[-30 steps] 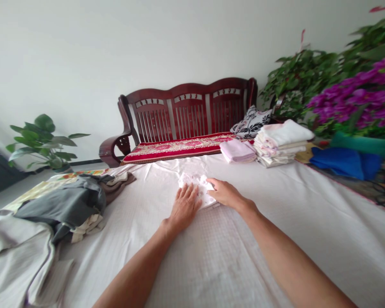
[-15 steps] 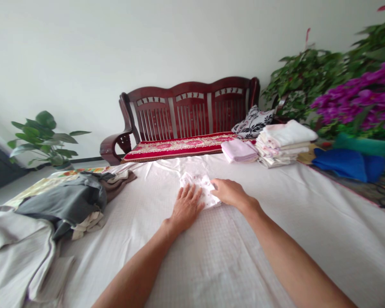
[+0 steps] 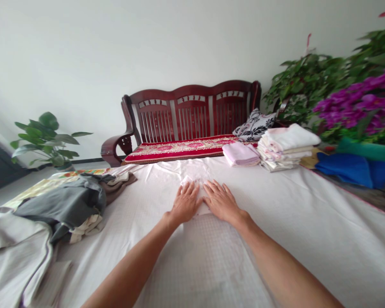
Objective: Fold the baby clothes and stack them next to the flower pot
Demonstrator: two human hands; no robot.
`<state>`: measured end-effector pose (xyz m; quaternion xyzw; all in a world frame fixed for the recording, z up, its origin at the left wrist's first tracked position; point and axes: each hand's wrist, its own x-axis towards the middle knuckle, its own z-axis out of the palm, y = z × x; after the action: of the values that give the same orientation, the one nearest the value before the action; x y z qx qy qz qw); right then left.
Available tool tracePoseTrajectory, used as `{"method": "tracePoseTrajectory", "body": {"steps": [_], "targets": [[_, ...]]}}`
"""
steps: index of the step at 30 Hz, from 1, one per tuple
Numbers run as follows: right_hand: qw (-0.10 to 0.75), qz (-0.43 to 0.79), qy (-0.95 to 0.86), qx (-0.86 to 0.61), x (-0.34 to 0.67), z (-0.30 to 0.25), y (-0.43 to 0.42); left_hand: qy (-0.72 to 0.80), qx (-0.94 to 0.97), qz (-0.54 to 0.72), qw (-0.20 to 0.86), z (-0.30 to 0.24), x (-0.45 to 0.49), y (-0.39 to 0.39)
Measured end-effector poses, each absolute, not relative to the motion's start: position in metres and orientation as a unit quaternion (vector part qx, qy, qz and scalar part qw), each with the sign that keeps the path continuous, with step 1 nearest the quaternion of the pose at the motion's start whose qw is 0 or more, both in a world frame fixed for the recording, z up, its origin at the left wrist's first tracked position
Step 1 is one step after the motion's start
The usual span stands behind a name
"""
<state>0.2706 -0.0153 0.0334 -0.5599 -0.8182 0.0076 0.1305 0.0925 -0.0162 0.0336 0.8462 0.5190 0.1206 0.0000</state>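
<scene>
A small folded white cloth (image 3: 202,208) with tiny reddish specks lies on the white sheet (image 3: 208,265) in front of me. My left hand (image 3: 186,202) rests flat on its left part, fingers stretched out. On its right part lies my right hand (image 3: 222,200), palm down and fingers apart. The thumbs nearly meet over the cloth. Much of the cloth is hidden beneath both hands, so whether it is a garment cannot be told.
At the back right are a folded pale pink cloth (image 3: 240,155) and a stack of folded white cloths (image 3: 285,147). Loose grey clothes (image 3: 67,201) lie at the left. Beyond stands a wooden bench (image 3: 192,111); a blue cloth (image 3: 346,169) and purple flowers (image 3: 365,102) are at the right.
My right hand has gone from gripping the cloth's right edge to lying flat on top with its fingers spread. The left hand stays pressed on the cloth.
</scene>
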Motion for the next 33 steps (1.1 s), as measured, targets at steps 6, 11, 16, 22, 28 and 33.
{"method": "tracePoseTrajectory", "body": {"steps": [6,11,16,22,28,33], "targets": [[0.134,0.017,-0.814,-0.565,0.271,0.033,-0.015,0.572,0.814,0.100,0.033,0.033,0.089,0.021],[0.159,0.007,-0.817,-0.554,0.272,0.028,-0.012,0.591,0.796,0.114,0.066,0.027,0.085,0.028],[0.194,-0.015,-0.754,-0.628,0.276,0.031,-0.011,0.625,0.762,0.168,0.003,0.036,0.089,0.011],[0.188,-0.021,-0.688,-0.700,0.285,0.041,-0.008,0.522,0.832,0.189,0.015,0.044,0.111,-0.038],[0.210,0.089,-0.644,-0.731,0.286,0.054,-0.009,0.542,0.825,0.158,0.028,0.030,0.153,-0.063],[0.406,0.298,-0.527,-0.685,0.290,0.055,-0.001,0.577,0.800,0.160,0.027,0.032,0.169,-0.059]]}}
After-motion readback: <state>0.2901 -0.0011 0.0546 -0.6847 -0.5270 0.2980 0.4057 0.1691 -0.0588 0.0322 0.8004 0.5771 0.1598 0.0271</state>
